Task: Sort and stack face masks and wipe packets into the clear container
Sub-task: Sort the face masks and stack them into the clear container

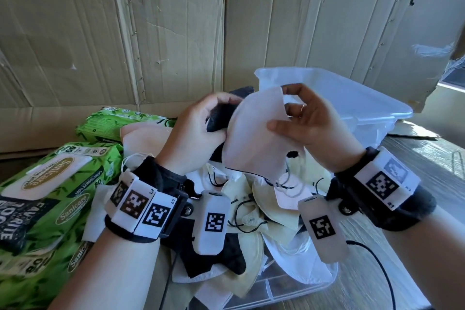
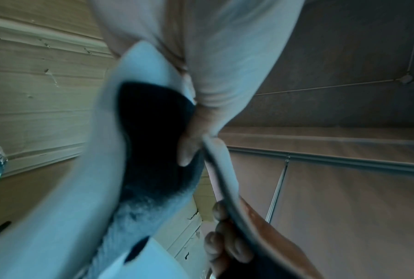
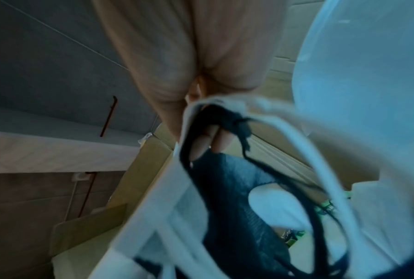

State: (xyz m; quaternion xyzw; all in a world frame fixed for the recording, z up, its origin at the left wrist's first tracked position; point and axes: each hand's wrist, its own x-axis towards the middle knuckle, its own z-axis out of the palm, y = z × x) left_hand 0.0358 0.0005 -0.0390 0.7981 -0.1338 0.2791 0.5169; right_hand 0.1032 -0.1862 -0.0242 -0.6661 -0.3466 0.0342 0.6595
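Face masks in two colours are held raised between both hands, above the loose pile of masks (image 1: 254,211). The white mask (image 1: 254,138) is pinched along its right edge by the thumb and curled fingers of the right hand (image 1: 312,128); the black mask (image 1: 221,118) is gripped in the curled fingers of the left hand (image 1: 201,131), tucked behind the white one and touching it. The white mask's long axis is seen to run from upper right to lower left, its ear loops hanging below. The clear container (image 1: 352,98) lies beyond and to the right of the hands, nearer the right hand, its opening not seen to be blocked. The green wipe packets (image 1: 50,199) are stacked at the left, beside the left wrist. Separation of the two masks is judged to precede any placing; the right hand is judged the better placed for a reach to the container.
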